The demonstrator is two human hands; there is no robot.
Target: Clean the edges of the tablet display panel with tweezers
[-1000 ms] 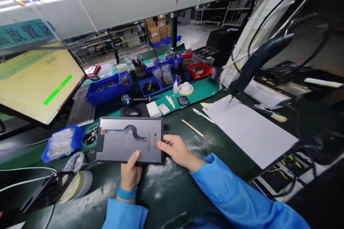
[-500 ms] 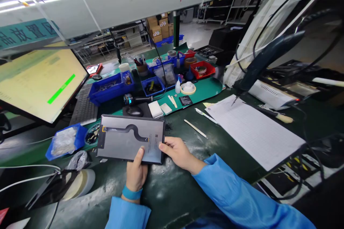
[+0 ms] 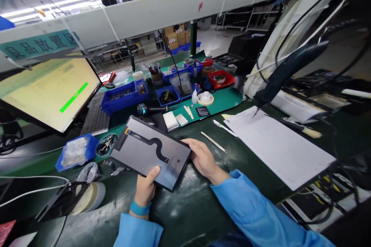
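Observation:
A tablet screen (image 3: 150, 144) is held up over the dark green bench, its grey metal back facing me. A black S-shaped flex cable (image 3: 156, 142) runs across that back. My left hand (image 3: 146, 187) grips the lower edge, thumb on the grey back and fingers hidden underneath. At the right edge, my right hand (image 3: 204, 160) is closed on the upper right corner, with its fingertips partly hidden. The screen is tilted, its right end lower than its left.
Beyond the screen are a black mouse (image 3: 149, 120), a barcode scanner (image 3: 153, 109) and blue parts bins (image 3: 121, 96). A thin stick (image 3: 213, 142), a pen (image 3: 226, 128) and a paper sheet (image 3: 281, 146) lie to the right. A tape roll (image 3: 100, 195) sits at left.
The screen has turned clockwise, so its right end now points down toward me. My right hand has shifted slightly right along with its corner; my left thumb stays on the back.

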